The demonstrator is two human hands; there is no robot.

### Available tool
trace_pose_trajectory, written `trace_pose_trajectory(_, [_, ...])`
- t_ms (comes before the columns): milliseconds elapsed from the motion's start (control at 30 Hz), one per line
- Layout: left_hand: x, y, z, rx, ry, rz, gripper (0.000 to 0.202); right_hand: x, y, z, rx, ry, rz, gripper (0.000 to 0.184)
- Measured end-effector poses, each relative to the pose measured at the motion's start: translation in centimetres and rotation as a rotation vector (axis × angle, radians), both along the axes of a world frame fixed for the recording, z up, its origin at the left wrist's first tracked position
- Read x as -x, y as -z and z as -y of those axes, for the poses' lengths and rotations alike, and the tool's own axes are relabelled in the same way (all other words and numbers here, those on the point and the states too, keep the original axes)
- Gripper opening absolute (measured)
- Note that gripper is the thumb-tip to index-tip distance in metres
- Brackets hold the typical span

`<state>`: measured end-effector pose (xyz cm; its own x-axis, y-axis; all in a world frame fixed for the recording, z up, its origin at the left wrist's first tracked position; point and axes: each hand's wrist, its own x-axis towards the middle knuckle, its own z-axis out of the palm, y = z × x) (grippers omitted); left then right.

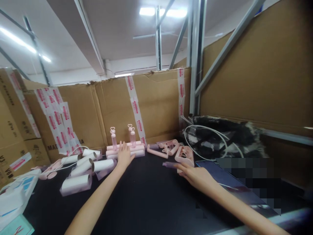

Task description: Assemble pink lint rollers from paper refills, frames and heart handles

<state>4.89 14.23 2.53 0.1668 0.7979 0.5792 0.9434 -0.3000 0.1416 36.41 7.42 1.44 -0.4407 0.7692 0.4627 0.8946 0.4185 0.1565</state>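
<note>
My left hand [125, 155] reaches forward with its fingers stretched out, lying on a low pink-and-white block [138, 151] by the cardboard wall. Small clear pink tubes with heart-shaped tops, such as this tube [113, 140], stand upright on the block on both sides of the hand. My right hand [193, 173] is closed on a small translucent purple tube [168, 165], which points left; its other end is covered by the fingers. Just beyond lie pink plastic frames [168, 147] and a pink molded piece [185, 155].
Left of the block lie several white paper rolls [76, 183] with clear purple wrapping. A phone-like dark panel [220, 173] lies at right, near a coiled white cable [205, 127]. Cardboard walls [158, 104] enclose the black table [141, 202]. A green box [18, 225] sits front left.
</note>
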Motion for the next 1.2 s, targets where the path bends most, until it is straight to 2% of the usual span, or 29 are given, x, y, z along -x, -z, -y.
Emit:
trace_pose_trajectory(100, [-0.7, -0.5, 0.3, 0.030, 0.023, 0.020, 0.041, 0.0, -0.3, -0.8, 0.007, 0.023, 0.052, 0.025])
trace_pose_trajectory(200, [-1.4, -1.0, 1.6, 0.071, 0.056, 0.061, 0.039, -0.5, -0.9, -1.4, -0.021, 0.071, 0.115, 0.031])
trace_pose_trajectory(300, [-1.5, -0.8, 4.0, 0.144, 0.089, 0.141, 0.039, -0.7, -1.1, -2.3, -0.027, 0.092, 0.171, 0.036])
trace_pose_trajectory(433, [-0.3, 0.6, 8.1, 0.256, 0.137, 0.304, 0.045, 0.2, -1.9, -3.1, -0.046, 0.049, 0.159, 0.039])
trace_pose_trajectory(533, [1.1, 2.1, 10.5, 0.294, 0.148, 0.434, 0.052, 2.7, -3.6, -2.2, -0.043, -0.031, -0.045, 0.033])
trace_pose_trajectory(600, [1.9, 2.9, 11.5, 0.309, 0.148, 0.504, 0.055, 5.7, -4.8, -1.2, 0.084, -0.178, -0.269, 0.038])
trace_pose_trajectory(700, [2.8, 3.4, 11.9, 0.316, 0.173, 0.575, 0.061, 11.4, -6.0, 0.1, 0.293, -0.414, -0.516, 0.057])
trace_pose_trajectory(733, [3.0, 3.3, 11.9, 0.313, 0.183, 0.591, 0.064, 13.2, -6.1, 0.3, 0.332, -0.452, -0.552, 0.056])
trace_pose_trajectory(767, [3.2, 3.3, 11.7, 0.308, 0.190, 0.602, 0.066, 14.8, -6.2, 0.4, 0.352, -0.473, -0.602, 0.047])
trace_pose_trajectory(833, [3.6, 3.1, 11.3, 0.291, 0.185, 0.616, 0.066, 16.9, -6.4, 0.3, 0.345, -0.485, -0.682, 0.038])
trace_pose_trajectory(900, [4.1, 3.1, 10.9, 0.261, 0.156, 0.624, 0.061, 17.3, -6.8, 0.1, 0.281, -0.470, -0.801, 0.042])
trace_pose_trajectory(967, [4.6, 3.1, 10.5, 0.223, 0.123, 0.627, 0.061, 16.3, -7.5, 0.2, 0.197, -0.449, -0.938, 0.045])
trace_pose_trajectory(1033, [5.0, 2.8, 10.5, 0.161, 0.108, 0.632, 0.072, 14.6, -8.3, 0.7, 0.187, -0.534, -1.045, 0.042])
trace_pose_trajectory(1100, [5.3, 1.6, 10.8, 0.068, 0.154, 0.702, 0.074, 13.3, -8.9, 1.6, 0.366, -0.756, -1.013, 0.035])
trace_pose_trajectory(1167, [5.4, -0.3, 11.8, 0.006, 0.306, 0.838, 0.057, 12.8, -9.1, 2.8, 0.706, -0.984, -0.828, 0.032])
trace_pose_trajectory(1200, [5.3, -1.5, 12.5, 0.021, 0.418, 0.887, 0.051, 12.9, -9.0, 3.4, 0.870, -1.052, -0.705, 0.032])
